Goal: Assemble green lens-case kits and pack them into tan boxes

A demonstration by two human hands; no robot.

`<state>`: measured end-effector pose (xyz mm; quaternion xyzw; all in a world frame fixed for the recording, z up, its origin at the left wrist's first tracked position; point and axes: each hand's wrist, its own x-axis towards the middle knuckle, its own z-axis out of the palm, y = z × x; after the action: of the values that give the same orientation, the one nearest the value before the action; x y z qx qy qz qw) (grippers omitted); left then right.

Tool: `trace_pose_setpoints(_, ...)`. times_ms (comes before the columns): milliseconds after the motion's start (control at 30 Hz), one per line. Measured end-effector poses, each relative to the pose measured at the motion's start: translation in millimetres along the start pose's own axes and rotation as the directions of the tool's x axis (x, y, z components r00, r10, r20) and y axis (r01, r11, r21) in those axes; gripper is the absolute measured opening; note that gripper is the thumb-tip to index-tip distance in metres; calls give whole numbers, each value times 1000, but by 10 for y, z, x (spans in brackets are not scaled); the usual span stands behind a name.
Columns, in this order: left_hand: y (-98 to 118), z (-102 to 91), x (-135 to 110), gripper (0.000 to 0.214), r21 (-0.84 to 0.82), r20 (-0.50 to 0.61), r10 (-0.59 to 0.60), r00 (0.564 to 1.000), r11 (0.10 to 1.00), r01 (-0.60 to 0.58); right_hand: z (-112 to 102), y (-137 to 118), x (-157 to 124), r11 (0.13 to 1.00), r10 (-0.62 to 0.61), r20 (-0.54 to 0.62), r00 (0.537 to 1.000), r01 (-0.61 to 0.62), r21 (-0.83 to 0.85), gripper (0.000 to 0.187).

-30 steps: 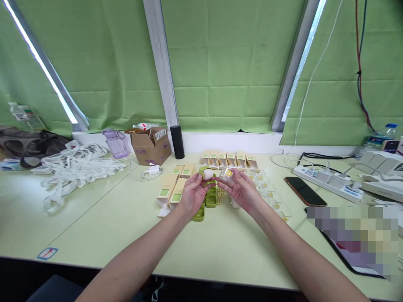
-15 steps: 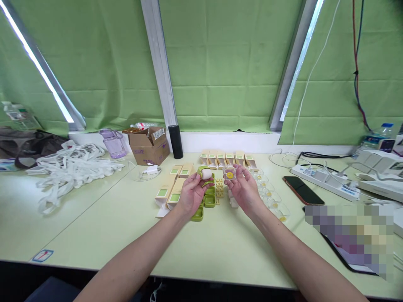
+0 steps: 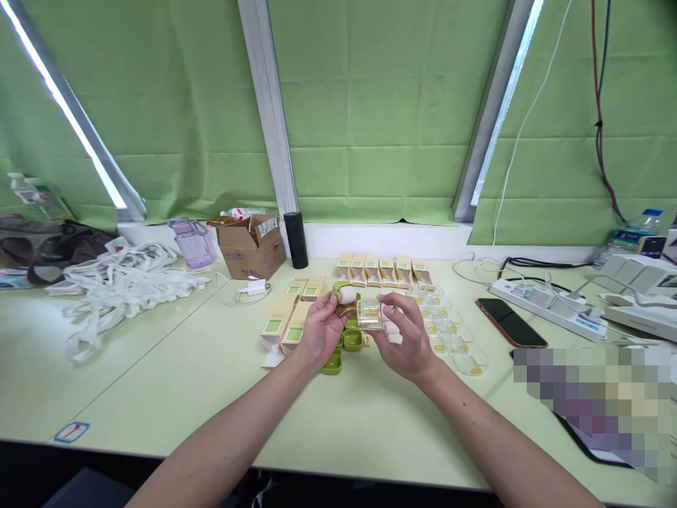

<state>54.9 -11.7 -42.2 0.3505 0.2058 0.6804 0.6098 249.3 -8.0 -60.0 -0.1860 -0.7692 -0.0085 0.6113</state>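
My left hand (image 3: 320, 330) is closed round a small green holder with a white rounded piece (image 3: 346, 293) on top, held above the table. Just beside it, my right hand (image 3: 403, 339) pinches a small clear plastic case (image 3: 369, 315), almost touching the green holder. Below the hands lie several green cases (image 3: 343, 346). Cream boxes with green labels (image 3: 288, 321) lie to the left. A row of the same boxes (image 3: 383, 270) stands behind. Clear cases with yellow dots (image 3: 449, 331) lie to the right.
A black phone (image 3: 510, 322) and a white power strip (image 3: 550, 303) with cables lie right. A cardboard box (image 3: 252, 247), a black cylinder (image 3: 296, 240), a purple jug (image 3: 191, 241), a white charger (image 3: 254, 287) and a heap of white straps (image 3: 121, 279) are left.
My right hand has brought the clear case down and left, close to the green holder in my left hand. The left hand has stayed nearly still.
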Motion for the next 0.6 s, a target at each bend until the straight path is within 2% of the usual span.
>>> trace_pose_setpoints(100,0,3,0,16,1,8,-5,1000,1000,5,22,7,5,998,67,-5,998,-67,-5,50)
trace_pose_setpoints(200,2,10,0,20,17,19,2,1000,1000,-2,65,-20,55,989,127,-55,990,-123,82,60)
trace_pose_setpoints(300,3,14,5,27,30,26,21,999,999,-22,113,-68,120,917,329,-84,941,-296,266,63)
trace_pose_setpoints(367,1,10,13,30,45,32,34,999,998,-35,135,-89,163,790,508,-26,861,-454,412,56)
trace_pose_setpoints(433,-7,0,26,32,60,30,48,998,997,-50,144,-86,199,606,654,68,754,-575,550,50)
trace_pose_setpoints(533,-23,-23,51,31,64,11,70,997,995,-71,144,-36,227,281,787,216,578,-647,709,55)
trace_pose_setpoints(600,-33,-39,66,31,66,0,80,997,995,-79,142,6,230,88,819,321,476,-657,749,61)
